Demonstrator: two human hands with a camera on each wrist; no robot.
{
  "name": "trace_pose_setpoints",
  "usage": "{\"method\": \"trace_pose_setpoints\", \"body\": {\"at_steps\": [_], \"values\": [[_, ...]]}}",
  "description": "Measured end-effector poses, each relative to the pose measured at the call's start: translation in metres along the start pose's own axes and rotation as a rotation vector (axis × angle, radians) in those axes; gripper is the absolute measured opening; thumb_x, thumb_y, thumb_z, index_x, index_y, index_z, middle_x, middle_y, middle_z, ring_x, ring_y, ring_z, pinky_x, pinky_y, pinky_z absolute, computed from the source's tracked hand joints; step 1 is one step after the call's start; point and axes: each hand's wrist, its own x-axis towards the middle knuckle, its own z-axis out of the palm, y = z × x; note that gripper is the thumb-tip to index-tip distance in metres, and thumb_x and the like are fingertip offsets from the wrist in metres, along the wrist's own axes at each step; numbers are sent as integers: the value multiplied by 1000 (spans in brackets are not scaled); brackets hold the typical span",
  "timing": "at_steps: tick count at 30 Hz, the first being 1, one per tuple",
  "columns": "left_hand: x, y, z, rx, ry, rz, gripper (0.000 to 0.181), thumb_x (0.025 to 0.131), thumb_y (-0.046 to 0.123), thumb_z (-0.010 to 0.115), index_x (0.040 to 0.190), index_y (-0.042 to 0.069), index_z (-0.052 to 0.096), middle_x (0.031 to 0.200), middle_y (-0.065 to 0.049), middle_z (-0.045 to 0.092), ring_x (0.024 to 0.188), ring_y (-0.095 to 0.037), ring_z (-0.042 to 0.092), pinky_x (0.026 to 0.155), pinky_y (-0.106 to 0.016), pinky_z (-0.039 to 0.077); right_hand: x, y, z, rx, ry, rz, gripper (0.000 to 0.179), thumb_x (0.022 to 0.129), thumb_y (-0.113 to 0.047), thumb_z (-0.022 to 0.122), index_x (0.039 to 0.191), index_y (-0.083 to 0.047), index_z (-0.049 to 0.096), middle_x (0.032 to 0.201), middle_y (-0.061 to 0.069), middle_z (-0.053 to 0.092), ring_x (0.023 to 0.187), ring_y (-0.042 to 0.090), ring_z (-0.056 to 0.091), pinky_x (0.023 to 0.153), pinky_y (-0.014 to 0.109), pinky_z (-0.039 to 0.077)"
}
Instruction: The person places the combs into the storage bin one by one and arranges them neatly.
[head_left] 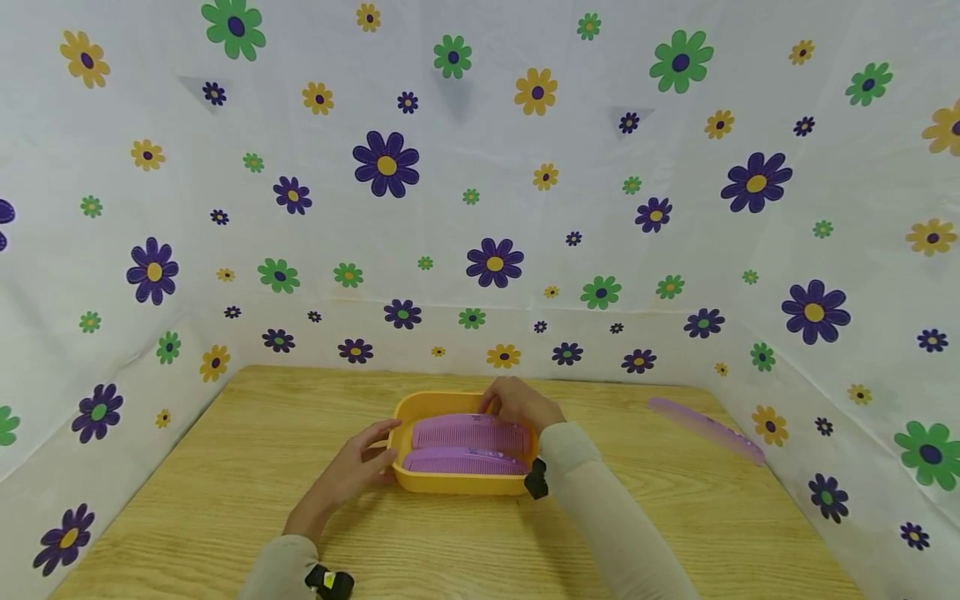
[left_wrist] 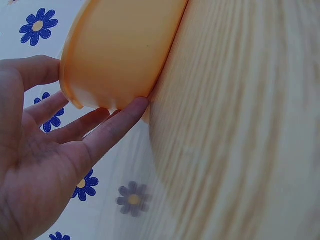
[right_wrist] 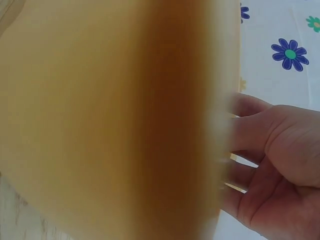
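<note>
A yellow plastic tray (head_left: 465, 485) with rounded corners holds two purple combs, lying side by side with teeth toward the near side. My left hand (head_left: 360, 462) touches the tray's left end, its fingers spread along the outer wall and rim in the left wrist view. My right hand (head_left: 522, 402) reaches over the far right rim. Its bent fingers pinch the spine of the far comb (head_left: 465, 432); the fingertips are partly hidden, and in the right wrist view the tray wall covers them. The near comb (head_left: 457, 461) lies in front, untouched.
Another purple comb (head_left: 705, 429) lies slantwise on the wooden table (head_left: 465, 550) at the right, near its edge. White sheeting (head_left: 450, 225) with printed flowers rises behind the table and at both sides. Black bands (head_left: 330, 582) sit at both wrists.
</note>
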Motion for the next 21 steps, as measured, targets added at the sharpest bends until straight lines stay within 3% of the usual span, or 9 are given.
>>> {"method": "trace_pose_setpoints", "body": {"at_steps": [21], "values": [[0,0,0,-7,-2,2,53,107,13,54,158,7,37,160,-29,36,138,-50,50,95,-46,62,0,1,0,-32,11,-55,19,92,4,71,105,-9,79,102,8,72,89,21,61,94,39,61]]}}
